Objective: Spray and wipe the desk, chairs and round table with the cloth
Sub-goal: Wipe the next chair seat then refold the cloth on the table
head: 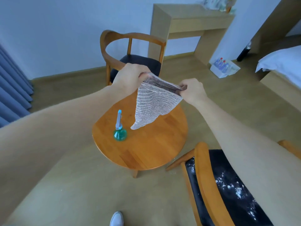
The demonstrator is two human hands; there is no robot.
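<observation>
I hold a pale striped cloth (153, 105) stretched in the air above the round wooden table (146, 150). My left hand (130, 77) grips its far left corner and my right hand (193, 91) grips the right corner; the lower tip hangs free over the tabletop. A green spray bottle (119, 128) with a blue nozzle stands upright on the table's left part. One wooden chair (130, 51) with a dark seat stands beyond the table. A second chair (224, 185) at the lower right has white powder scattered on its black seat. The light wooden desk (192, 25) stands against the back wall.
Blue curtains (13, 88) hang at the left. A bed (281, 66) with white bedding is at the right, and a clear box of bottles (224, 69) lies on the floor by the desk. My white shoe (116, 218) shows at the bottom edge.
</observation>
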